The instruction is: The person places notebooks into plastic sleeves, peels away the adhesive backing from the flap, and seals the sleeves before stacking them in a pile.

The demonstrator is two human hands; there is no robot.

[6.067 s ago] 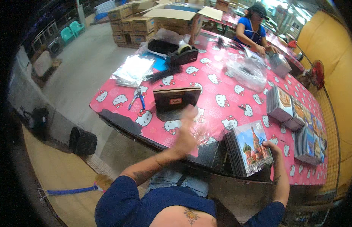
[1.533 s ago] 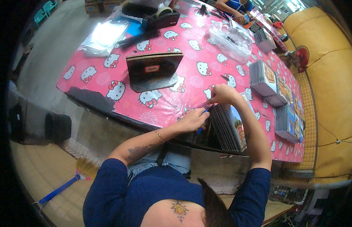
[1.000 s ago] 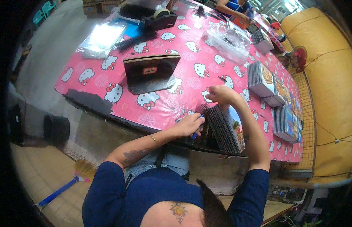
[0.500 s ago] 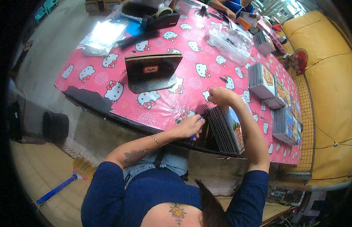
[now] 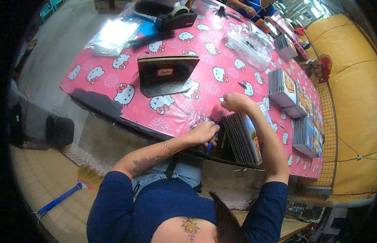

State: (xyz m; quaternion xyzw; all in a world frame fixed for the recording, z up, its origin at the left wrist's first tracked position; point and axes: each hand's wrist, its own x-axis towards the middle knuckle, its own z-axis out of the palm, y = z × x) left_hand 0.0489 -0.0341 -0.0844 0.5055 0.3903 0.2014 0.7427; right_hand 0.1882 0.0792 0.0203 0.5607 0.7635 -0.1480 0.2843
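A row of wire-bound notebooks [image 5: 240,137] with picture covers leans on the table's near edge, between my forearms. To its left, my left hand [image 5: 206,133] is closed around a slim blue-handled tool [image 5: 210,145]; its working end is hidden, so its kind is unclear. Above the notebooks' far end, my right hand [image 5: 234,102] has its fingers curled together. Anything pinched in them is too small to make out. Dark bristly strands, perhaps binding wire, show on the cloth between the two hands.
A dark wooden stand [image 5: 168,75] rises left of my hands. Beyond lie black coils [image 5: 151,40], clear plastic sleeves [image 5: 113,37], a tape dispenser [image 5: 178,19] and a plastic bag [image 5: 250,45]. Stacks of notebooks [image 5: 282,87] line the right side. A co-worker [image 5: 253,9] sits far off.
The whole view has shifted slightly. My hands stay at nearly the same places by the notebooks, with the blue tool's handle tilted a little differently. The co-worker's hands have moved.
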